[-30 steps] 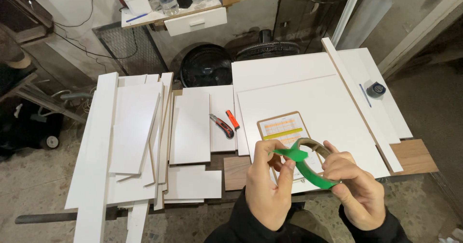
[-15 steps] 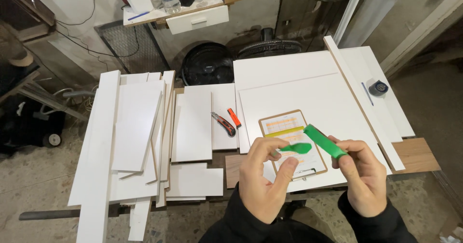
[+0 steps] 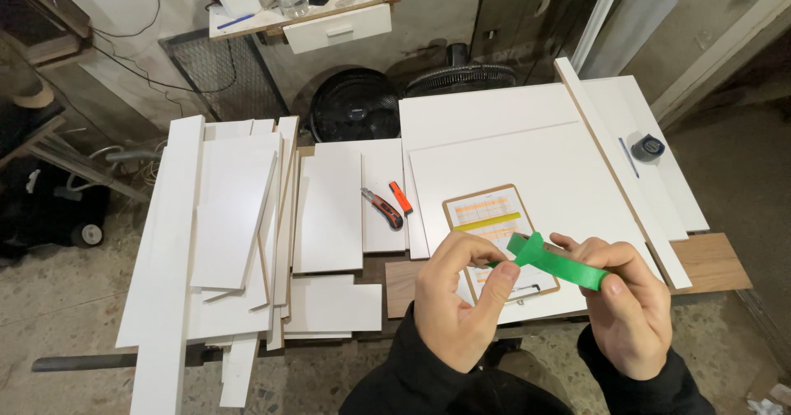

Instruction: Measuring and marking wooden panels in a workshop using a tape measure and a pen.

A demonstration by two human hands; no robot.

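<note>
My left hand [image 3: 458, 308] and my right hand [image 3: 628, 304] both hold a strip of green tape [image 3: 556, 260] above the near edge of the workbench. The left thumb and fingers pinch its folded end. The right thumb and fingers grip its other end. Just under the hands lies a clipboard [image 3: 493, 217] carrying a printed sheet with coloured bands. Whether a tape roll sits inside my right hand cannot be made out.
Large white panels [image 3: 527, 147] cover the right half of the bench, and a pile of narrow white boards [image 3: 235, 217] lies on the left. A utility knife [image 3: 381, 208] and an orange marker [image 3: 400, 198] rest between them. A tape measure [image 3: 648, 146] sits far right. Fans [image 3: 356, 106] stand behind.
The green strip has been drawn out flatter between my hands, with its left end now folded over. Both hands stay above the clipboard.
</note>
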